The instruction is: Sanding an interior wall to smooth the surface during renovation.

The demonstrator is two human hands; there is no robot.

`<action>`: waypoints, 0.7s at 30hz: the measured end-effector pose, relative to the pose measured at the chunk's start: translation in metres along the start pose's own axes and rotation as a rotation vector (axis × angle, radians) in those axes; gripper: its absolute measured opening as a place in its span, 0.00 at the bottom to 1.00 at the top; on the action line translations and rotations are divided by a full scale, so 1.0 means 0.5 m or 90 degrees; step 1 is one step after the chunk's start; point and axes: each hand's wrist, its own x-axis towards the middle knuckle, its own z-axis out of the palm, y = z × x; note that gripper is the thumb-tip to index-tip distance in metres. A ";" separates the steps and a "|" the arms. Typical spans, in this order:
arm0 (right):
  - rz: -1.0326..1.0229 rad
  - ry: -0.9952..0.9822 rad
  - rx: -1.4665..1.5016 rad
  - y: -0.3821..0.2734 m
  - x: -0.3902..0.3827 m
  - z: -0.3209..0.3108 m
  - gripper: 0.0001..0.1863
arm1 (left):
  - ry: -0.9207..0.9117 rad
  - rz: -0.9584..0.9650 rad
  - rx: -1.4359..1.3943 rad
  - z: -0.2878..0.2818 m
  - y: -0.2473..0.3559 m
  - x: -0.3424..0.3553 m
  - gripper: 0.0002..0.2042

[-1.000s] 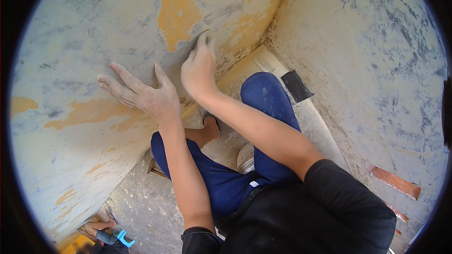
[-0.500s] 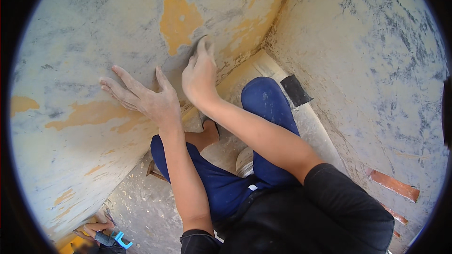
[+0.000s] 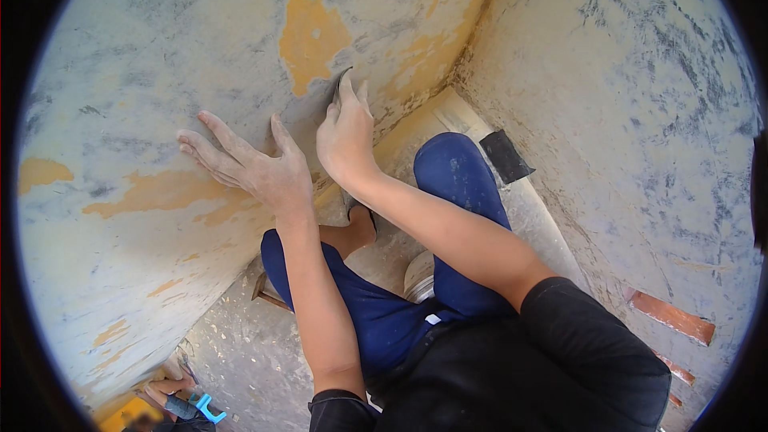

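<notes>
My left hand (image 3: 268,178), dusty white, rests on the patchy painted wall (image 3: 160,96) with its fingers spread and nothing in it. To its right, my right hand (image 3: 346,138) presses against the same wall, its fingers closed over a thin dark sheet of sandpaper (image 3: 346,74). Only a narrow dark edge of that sheet shows past the fingertips; the hand hides the rest. Just above and left of these fingers is a bare yellow patch (image 3: 308,44) where the white coat is gone.
A second wall (image 3: 608,112) meets this one in a corner at right. A black sheet (image 3: 506,156) lies on the ledge beside my knee. Between my legs stands a round pale container (image 3: 418,276). At lower left another person's arm (image 3: 166,388) shows near a light-blue object (image 3: 210,408).
My view has shifted slightly, so everything sits a little further right and lower. The right hand has tilted at the wrist, and more of the sandpaper's dark edge shows. The left hand stays spread.
</notes>
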 end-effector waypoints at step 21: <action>-0.057 0.116 -0.065 0.010 0.016 0.013 0.29 | 0.004 0.003 -0.001 0.002 0.002 0.002 0.49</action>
